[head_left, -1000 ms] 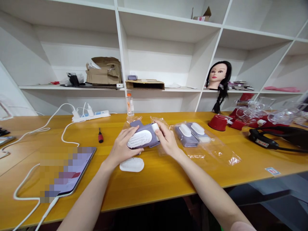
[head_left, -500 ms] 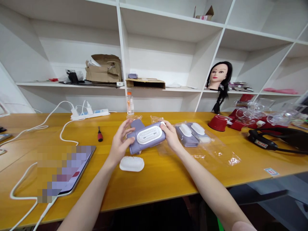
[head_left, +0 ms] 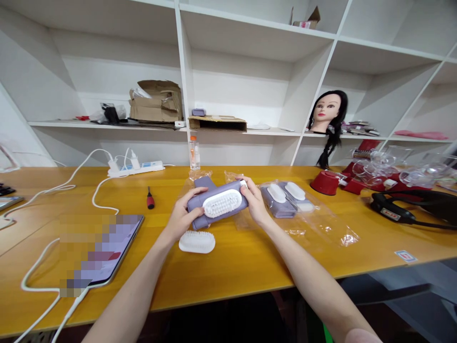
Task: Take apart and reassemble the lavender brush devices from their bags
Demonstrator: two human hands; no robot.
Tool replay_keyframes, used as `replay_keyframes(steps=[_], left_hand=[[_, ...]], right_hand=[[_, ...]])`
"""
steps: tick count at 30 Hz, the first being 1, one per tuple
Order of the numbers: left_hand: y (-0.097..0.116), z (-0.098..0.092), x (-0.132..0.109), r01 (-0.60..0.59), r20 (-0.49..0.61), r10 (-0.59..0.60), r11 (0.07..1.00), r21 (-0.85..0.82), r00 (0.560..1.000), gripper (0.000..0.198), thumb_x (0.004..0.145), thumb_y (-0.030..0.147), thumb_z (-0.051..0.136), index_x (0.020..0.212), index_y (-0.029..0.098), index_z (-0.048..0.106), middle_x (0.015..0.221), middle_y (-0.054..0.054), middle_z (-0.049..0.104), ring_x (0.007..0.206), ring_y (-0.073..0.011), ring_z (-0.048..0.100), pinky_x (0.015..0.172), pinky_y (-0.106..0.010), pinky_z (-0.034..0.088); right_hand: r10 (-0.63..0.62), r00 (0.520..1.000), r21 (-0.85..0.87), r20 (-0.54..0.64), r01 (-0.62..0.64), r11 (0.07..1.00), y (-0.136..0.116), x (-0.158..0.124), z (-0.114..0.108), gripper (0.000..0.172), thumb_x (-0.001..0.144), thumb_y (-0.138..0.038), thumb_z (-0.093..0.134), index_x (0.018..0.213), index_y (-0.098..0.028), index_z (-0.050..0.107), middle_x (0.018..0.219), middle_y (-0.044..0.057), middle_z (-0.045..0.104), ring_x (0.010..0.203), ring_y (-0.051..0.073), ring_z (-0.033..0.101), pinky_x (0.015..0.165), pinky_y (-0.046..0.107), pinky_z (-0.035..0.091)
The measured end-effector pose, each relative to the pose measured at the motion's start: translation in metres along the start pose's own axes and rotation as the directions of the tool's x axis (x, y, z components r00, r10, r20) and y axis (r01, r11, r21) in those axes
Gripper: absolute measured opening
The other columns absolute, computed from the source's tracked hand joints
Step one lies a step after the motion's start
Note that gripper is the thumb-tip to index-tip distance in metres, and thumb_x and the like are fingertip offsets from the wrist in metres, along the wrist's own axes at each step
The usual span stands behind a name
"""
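Note:
Between my two hands is a purple box-shaped device (head_left: 203,220) with a white oval bristle brush (head_left: 223,204) on its upper face. It is held tilted just above the table. My left hand (head_left: 183,212) grips its left end, thumb near the brush's edge. My right hand (head_left: 254,199) holds the right end, with the thumb by a small white part at the corner. A loose white oval brush piece (head_left: 197,242) lies bristles up on the table, below my left hand. Behind the device rests another purple piece (head_left: 203,183), partly hidden.
To the right, similar purple devices (head_left: 282,208) lie in clear plastic bags. A red-black screwdriver (head_left: 150,199), a tablet (head_left: 117,257) with white cables and a power strip (head_left: 137,168) are at left. A bottle (head_left: 194,155) stands behind; red-and-clear appliances (head_left: 324,183) sit far right.
The oval on the device showed a sunken centre inside a white rim; now bristles fill it. My left fingers have closed more firmly around the device's left end.

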State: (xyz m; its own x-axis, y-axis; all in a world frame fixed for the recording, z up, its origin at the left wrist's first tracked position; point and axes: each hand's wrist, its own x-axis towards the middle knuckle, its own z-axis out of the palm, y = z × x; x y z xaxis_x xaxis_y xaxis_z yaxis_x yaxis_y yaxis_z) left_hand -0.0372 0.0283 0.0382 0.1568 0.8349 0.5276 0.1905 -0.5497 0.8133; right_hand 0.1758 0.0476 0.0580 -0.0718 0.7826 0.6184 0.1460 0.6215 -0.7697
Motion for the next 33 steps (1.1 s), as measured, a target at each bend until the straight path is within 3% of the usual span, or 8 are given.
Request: replay_keyframes(steps=[9,12,14,17,23,26,29,33], left_hand=[[-0.005,-0.002,0.000,0.002,0.060,-0.001,1.000,-0.014,0.998,0.046,0.069,0.024,0.053,0.114,0.019,0.056,0.114,-0.004,0.059,0.098,-0.0243,0.055,0.084,-0.032,0.043],[-0.009,-0.003,0.002,0.060,0.086,-0.055,0.997,-0.057,0.995,0.043,0.075,0.033,0.053,0.116,0.018,0.057,0.119,-0.007,0.059,0.108,-0.0269,0.053,0.091,-0.036,0.041],[-0.010,-0.005,0.004,0.133,0.111,-0.121,0.985,-0.108,0.986,0.046,0.077,0.039,0.053,0.117,0.017,0.057,0.121,-0.009,0.059,0.111,-0.0278,0.053,0.093,-0.038,0.041],[-0.010,-0.010,0.005,0.233,0.178,-0.205,0.960,-0.154,0.962,0.050,0.074,0.042,0.058,0.118,0.018,0.059,0.122,-0.010,0.060,0.112,-0.0289,0.053,0.092,-0.040,0.043],[-0.003,-0.011,0.001,0.414,0.363,-0.294,0.854,-0.315,0.884,0.040,0.069,0.039,0.064,0.103,0.019,0.068,0.106,-0.009,0.067,0.102,-0.0283,0.060,0.083,-0.038,0.049],[-0.003,-0.010,-0.001,0.539,0.322,-0.438,0.746,-0.390,0.839,0.038,0.072,0.046,0.060,0.095,0.017,0.068,0.088,-0.008,0.071,0.084,-0.0261,0.066,0.073,-0.038,0.053],[-0.004,-0.016,0.000,0.524,0.258,-0.457,0.713,-0.466,0.851,0.039,0.073,0.047,0.058,0.096,0.017,0.066,0.089,-0.008,0.071,0.085,-0.0262,0.066,0.075,-0.039,0.053],[-0.005,-0.030,0.010,0.380,0.001,-0.478,0.698,-0.607,0.878,0.038,0.077,0.045,0.051,0.099,0.018,0.064,0.092,-0.006,0.071,0.090,-0.0260,0.065,0.077,-0.039,0.054]], right_hand=[[-0.128,0.991,0.007,-0.023,0.128,0.992,-0.002,-0.004,-0.002,0.035,0.089,-0.041,0.034,0.108,-0.022,0.057,0.115,0.005,0.058,0.111,0.021,0.049,0.098,0.033,0.031],[-0.024,0.999,0.049,0.045,0.021,0.999,-0.007,0.000,-0.004,0.036,0.085,-0.045,0.038,0.105,-0.022,0.058,0.108,0.004,0.059,0.101,0.020,0.052,0.087,0.032,0.040],[0.105,0.988,0.089,0.113,-0.116,0.989,-0.010,0.004,-0.005,0.034,0.080,-0.043,0.045,0.105,-0.023,0.057,0.092,0.002,0.060,0.078,0.017,0.056,0.066,0.027,0.045],[0.279,0.947,0.127,0.159,-0.300,0.945,-0.013,0.011,-0.005,0.033,0.073,-0.036,0.052,0.103,-0.023,0.057,0.069,-0.004,0.053,0.045,0.009,0.042,0.037,0.020,0.032],[0.395,0.887,0.139,0.240,-0.434,0.890,-0.018,0.021,0.018,0.026,0.068,-0.029,0.058,0.092,-0.021,0.060,0.058,-0.006,0.051,0.037,0.007,0.041,0.029,0.018,0.027],[0.417,0.835,0.133,0.359,-0.488,0.863,-0.021,0.023,0.030,0.021,0.072,-0.034,0.058,0.088,-0.021,0.058,0.054,-0.006,0.051,0.033,0.008,0.042,0.028,0.018,0.028],[0.405,0.793,0.225,0.456,-0.543,0.809,-0.020,0.025,0.029,0.029,0.081,-0.046,0.049,0.091,-0.019,0.055,0.057,-0.003,0.057,0.036,0.010,0.052,0.031,0.019,0.031],[0.459,0.815,0.197,0.354,-0.544,0.815,-0.006,0.029,0.020,0.025,0.084,-0.041,0.046,0.091,-0.018,0.052,0.068,0.001,0.064,0.038,0.010,0.057,0.034,0.018,0.031]])
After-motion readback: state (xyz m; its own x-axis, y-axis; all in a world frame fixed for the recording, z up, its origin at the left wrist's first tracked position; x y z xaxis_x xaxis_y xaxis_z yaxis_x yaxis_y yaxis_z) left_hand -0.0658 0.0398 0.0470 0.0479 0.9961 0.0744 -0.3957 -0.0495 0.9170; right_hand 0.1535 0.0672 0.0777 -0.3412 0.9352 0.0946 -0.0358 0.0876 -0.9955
